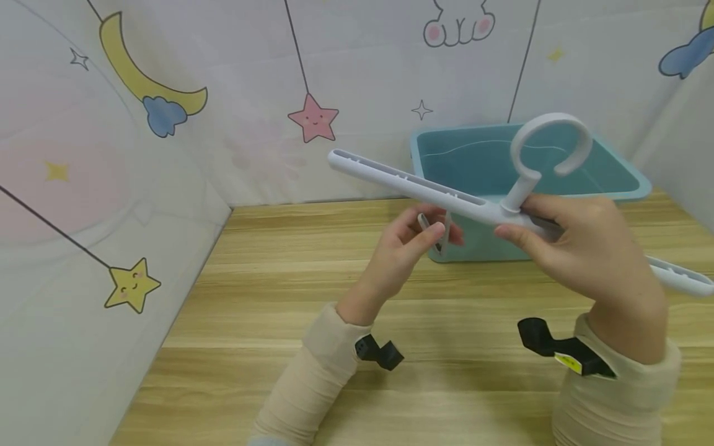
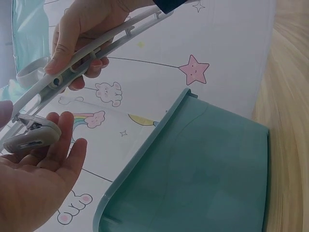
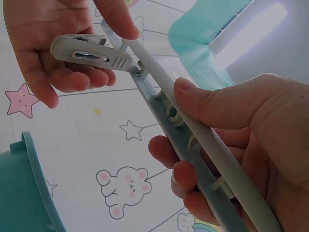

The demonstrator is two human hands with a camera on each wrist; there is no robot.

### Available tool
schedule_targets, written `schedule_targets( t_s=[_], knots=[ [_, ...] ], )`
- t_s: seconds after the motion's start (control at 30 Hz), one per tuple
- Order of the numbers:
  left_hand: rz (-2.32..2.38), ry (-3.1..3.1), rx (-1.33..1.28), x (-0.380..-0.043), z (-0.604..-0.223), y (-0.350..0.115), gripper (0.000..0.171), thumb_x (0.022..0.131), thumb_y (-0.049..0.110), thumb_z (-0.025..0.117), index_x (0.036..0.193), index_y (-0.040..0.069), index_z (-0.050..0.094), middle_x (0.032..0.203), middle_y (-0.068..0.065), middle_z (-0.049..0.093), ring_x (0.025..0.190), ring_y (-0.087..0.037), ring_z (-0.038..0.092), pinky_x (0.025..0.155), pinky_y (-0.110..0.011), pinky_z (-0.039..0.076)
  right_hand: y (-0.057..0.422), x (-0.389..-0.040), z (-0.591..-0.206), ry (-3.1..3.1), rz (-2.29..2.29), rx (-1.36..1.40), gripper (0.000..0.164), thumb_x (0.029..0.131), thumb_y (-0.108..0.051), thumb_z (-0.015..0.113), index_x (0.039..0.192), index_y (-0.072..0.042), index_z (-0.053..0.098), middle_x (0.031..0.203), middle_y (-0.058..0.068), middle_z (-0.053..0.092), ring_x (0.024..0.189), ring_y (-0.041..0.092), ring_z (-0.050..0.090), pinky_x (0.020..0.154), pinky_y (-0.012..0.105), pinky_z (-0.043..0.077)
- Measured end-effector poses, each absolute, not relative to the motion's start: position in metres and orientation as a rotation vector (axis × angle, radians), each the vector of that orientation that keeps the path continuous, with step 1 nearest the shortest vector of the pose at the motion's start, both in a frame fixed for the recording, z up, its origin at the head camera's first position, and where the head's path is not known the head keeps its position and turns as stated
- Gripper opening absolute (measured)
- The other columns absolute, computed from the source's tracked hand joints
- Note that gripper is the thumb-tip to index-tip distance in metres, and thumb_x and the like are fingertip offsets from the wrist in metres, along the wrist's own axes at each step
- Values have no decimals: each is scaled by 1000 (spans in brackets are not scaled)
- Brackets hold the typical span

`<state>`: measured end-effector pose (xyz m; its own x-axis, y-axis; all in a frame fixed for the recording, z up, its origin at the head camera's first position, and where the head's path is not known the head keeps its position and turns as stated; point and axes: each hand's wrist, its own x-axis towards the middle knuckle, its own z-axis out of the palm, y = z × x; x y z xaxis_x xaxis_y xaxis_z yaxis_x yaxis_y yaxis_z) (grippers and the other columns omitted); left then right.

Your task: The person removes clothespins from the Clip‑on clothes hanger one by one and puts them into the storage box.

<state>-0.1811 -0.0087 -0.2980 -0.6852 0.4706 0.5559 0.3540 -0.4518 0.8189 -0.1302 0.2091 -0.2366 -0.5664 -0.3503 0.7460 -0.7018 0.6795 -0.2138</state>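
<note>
My right hand (image 1: 599,248) grips a white plastic clothes hanger (image 1: 413,184) near the base of its round hook (image 1: 549,118), thumb on the near side and fingers behind. The hanger is held aloft and tilted, its left end higher. A small grey-white clip (image 2: 36,137) sits at the slotted bar, its narrow end right at the rail. My left hand (image 1: 404,241) is around the clip with loose, spread fingers; the clip (image 3: 89,52) lies across them in the right wrist view. The left thumb (image 3: 120,21) reaches to the hanger's bar, apart from the clip's body.
An open teal bin (image 1: 480,238) stands on the wooden table (image 1: 268,297) behind the hands, partly hidden by the hanger. A white backdrop (image 1: 245,74) with cartoon stars and moons rises behind and to the left.
</note>
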Motion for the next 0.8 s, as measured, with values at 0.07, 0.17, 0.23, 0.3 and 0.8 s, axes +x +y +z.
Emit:
schedule_targets(
  t_s=[0.07,0.17,0.23,0.3,0.8],
  knots=[
    [2319,1550,1194,-181,-299,-9,43,100,16,52,120,-19,37,91,8,64,88,-9,63,84,-28,47,209,-130,-237,-2205,655,800,58,89,-58,56,85,-2,70,60,-7,51,54,-2,35,51,15,28],
    [2331,1442,1159,-182,-300,-9,44,99,24,57,116,-14,44,93,5,64,89,-11,65,89,-34,51,208,-130,-237,-2220,650,788,40,87,-42,70,87,-3,70,60,-7,52,54,-2,36,51,15,29],
    [2334,1382,1139,-182,-301,-9,31,99,22,56,113,-5,49,94,3,64,89,-12,65,90,-36,52,208,-129,-237,-2229,648,780,30,84,-32,76,88,-3,70,60,-7,52,54,-2,36,51,15,29],
    [2335,1342,1121,-181,-300,-9,17,100,16,52,112,4,52,93,2,65,88,-12,65,88,-35,53,207,-129,-237,-2231,649,782,30,83,-32,76,88,-3,71,61,-6,53,55,-1,37,52,15,30],
    [2298,1341,1092,-181,-300,-13,73,90,33,62,117,-29,34,86,3,62,75,-10,63,76,-26,54,206,-130,-237,-2235,647,804,40,88,-46,67,84,-6,68,59,-9,45,53,-2,32,50,16,26]
  ],
)
